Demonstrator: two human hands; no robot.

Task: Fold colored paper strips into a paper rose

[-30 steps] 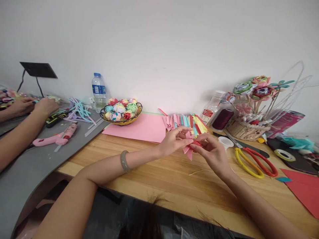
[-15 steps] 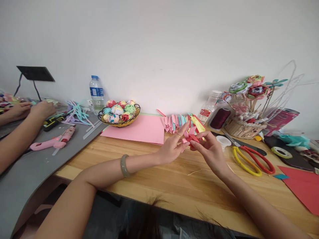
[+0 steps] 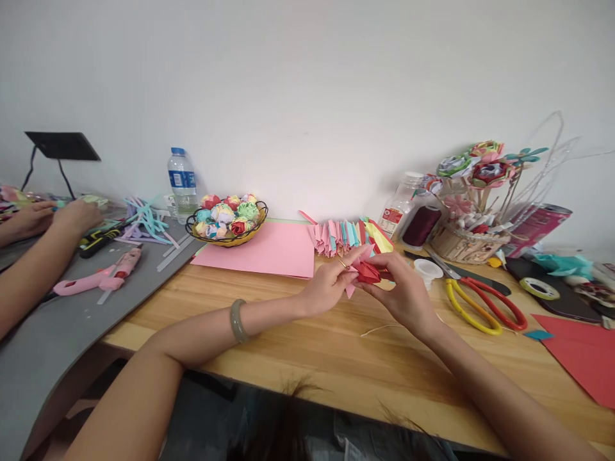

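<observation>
Left grip (image 3: 327, 288) pinches the pink part of the folded paper (image 3: 369, 273); right grip (image 3: 408, 298) holds its red part. Paper is above the counter (image 3: 298, 349). Relative to it: coloured strips (image 3: 342, 238) at 11 o'clock, pink sheet (image 3: 271, 253) at 9, scissors (image 3: 460, 280) at 3.

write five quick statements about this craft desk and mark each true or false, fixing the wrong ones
1. The left hand and right hand both hold a folded pink and red paper piece. True.
2. The metal scissors with yellow and red handles are in the right hand. False: they lie on the wooden table.
3. A yellow basket with a black rim holds multicoloured paper flowers. True.
4. The pink plastic glue gun lies on a pink paper sheet. False: it lies on the grey table.
5. The grey-green bangle circles the right wrist. False: it circles the left.
</observation>
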